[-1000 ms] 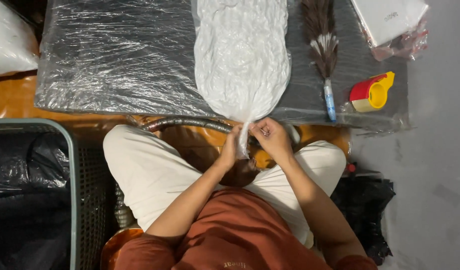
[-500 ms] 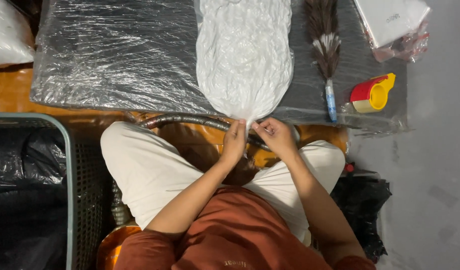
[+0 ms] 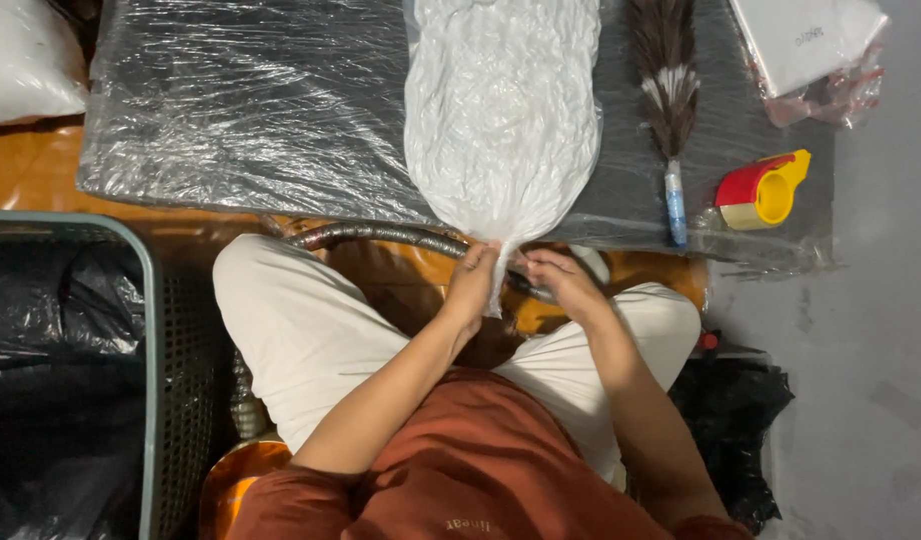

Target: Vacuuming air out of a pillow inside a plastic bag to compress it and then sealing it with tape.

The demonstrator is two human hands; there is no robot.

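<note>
Both hands' fingers [image 3: 488, 262] pinch the white bag [image 3: 500, 110] neck between them.

The crinkled plastic bag [image 3: 500, 110] is white. The tabletop [image 3: 260, 110] is dark grey under glossy clear wrap. The feather duster [image 3: 666, 90] is brown with a white band — its handle blue. The tape dispenser [image 3: 762, 190] is red and yellow. Trousers [image 3: 300, 330] are cream, the shirt [image 3: 480, 480] rust-orange — the basket [image 3: 150, 330] grey-green, lined black.

feather duster [image 3: 666, 90] | tape dispenser [image 3: 760, 189] | mesh basket [image 3: 170, 380] | hose [image 3: 380, 236]
</note>
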